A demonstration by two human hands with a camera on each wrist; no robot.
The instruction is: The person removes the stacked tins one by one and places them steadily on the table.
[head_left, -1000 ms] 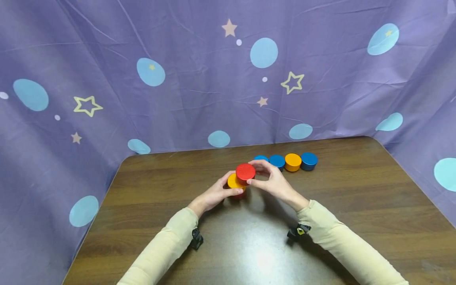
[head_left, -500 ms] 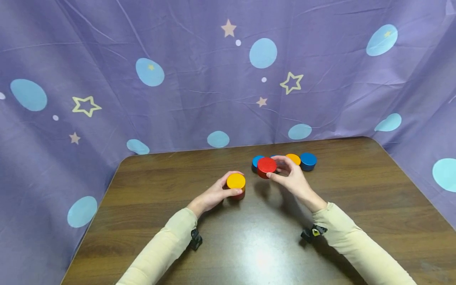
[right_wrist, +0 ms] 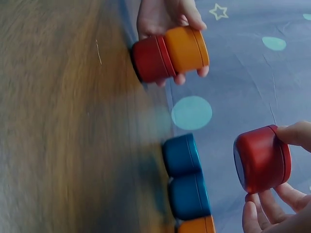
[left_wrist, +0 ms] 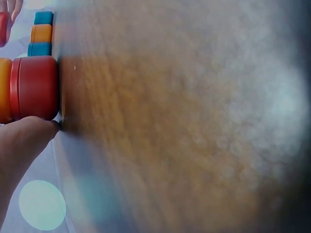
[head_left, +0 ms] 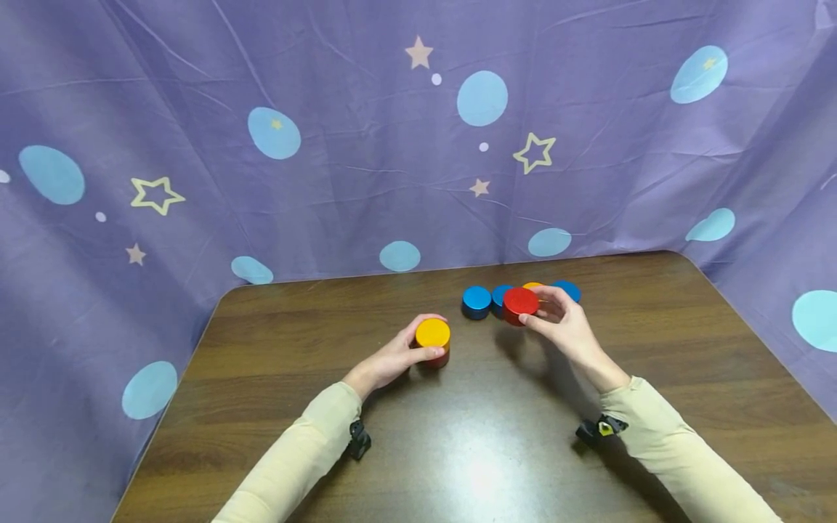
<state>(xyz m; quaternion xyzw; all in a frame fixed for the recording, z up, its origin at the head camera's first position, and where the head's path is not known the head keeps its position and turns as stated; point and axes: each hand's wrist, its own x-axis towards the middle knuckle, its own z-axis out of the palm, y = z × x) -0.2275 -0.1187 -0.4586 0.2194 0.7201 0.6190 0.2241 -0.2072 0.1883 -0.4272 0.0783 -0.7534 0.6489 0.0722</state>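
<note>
Purple curtain (head_left: pixel 327 218) w/ stars (head_left: pixel 418 52) hangs behind tbl (head_left: pixel 281 349)

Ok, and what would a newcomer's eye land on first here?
Probably the bright red cylinder held above the table in the person's right grip. Then the stack in the left grip, to its left: an orange cylinder on a second red one. Farther back, three blue cylinders and another orange one form a row before a purple, star-patterned curtain.

Stacked cylinders (head_left: pixel 434 337) left, cylinder row (head_left: pixel 476 302) behind
</note>
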